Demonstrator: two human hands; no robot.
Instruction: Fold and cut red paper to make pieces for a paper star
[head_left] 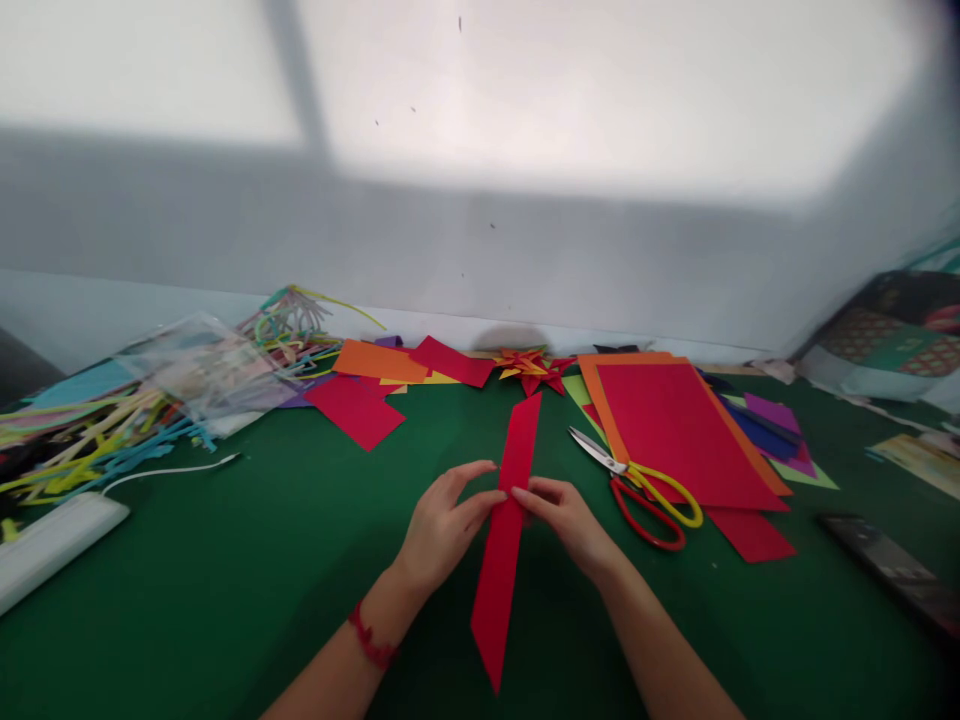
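A long red paper strip (496, 585) with slanted ends is held upright lengthwise over the green table, at the middle of the view. My left hand (448, 520) pinches its left edge between thumb and fingers; a red bracelet circles that wrist. From the other side, my right hand (568, 518) pinches the right edge at about the same height, with some fingertips hidden behind the paper. Just right of my right hand lie scissors (628, 475) with one yellow and one red handle, blades slightly apart. Beyond the strip sit folded red and orange paper stars (527, 368).
Red and orange sheets (675, 430) are stacked at the right, beside a phone (892, 570). Loose red (360, 412) and orange cut paper (371, 361) lies at the back left. Several pipe cleaners (112, 440) and a white power strip (60, 545) occupy the far left.
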